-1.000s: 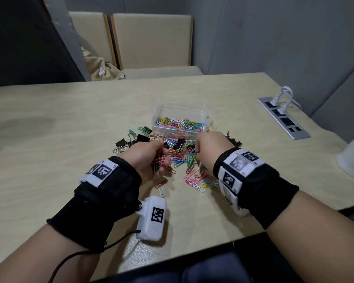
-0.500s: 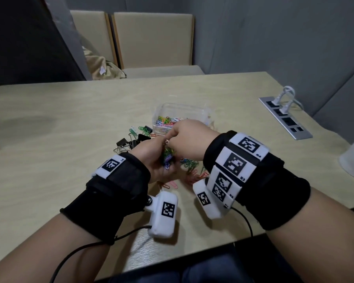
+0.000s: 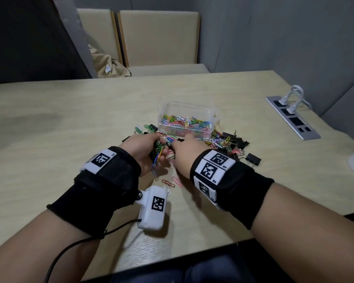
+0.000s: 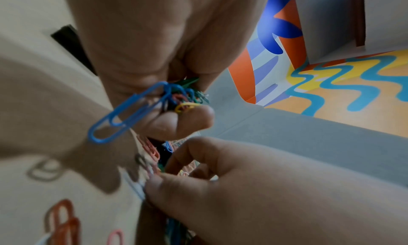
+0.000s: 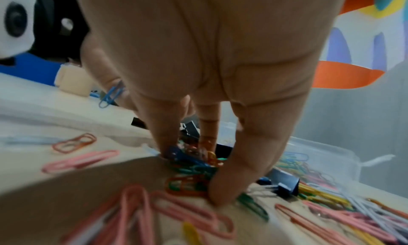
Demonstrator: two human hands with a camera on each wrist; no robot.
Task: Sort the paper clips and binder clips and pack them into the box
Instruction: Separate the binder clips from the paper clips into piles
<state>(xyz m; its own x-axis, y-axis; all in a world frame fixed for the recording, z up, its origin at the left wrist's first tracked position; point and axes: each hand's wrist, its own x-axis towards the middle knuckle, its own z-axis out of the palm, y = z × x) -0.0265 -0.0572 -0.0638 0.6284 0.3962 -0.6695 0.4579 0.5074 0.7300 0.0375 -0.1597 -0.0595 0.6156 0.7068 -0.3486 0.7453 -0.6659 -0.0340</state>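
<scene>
Left hand [image 3: 141, 152] is closed around a colourful bunch of paper clips [image 4: 176, 96], just in front of the clear box [image 3: 187, 121]. Right hand [image 3: 184, 154] sits beside it, fingers [image 5: 229, 179] reaching down into the loose clips [image 5: 189, 184] on the table [image 3: 49, 123]. The box already holds many paper clips. Black binder clips [image 3: 237, 142] lie to the right of the box.

A clear plastic box [image 3: 189, 117] stood open at frame centre, part-filled with coloured paper clips [image 3: 185, 123]. More loose clips [image 3: 214, 142] and black binder clips [image 3: 240, 142] lay scattered before it and to its right; one binder clip [image 3: 253, 159] sat apart, lower right.
</scene>
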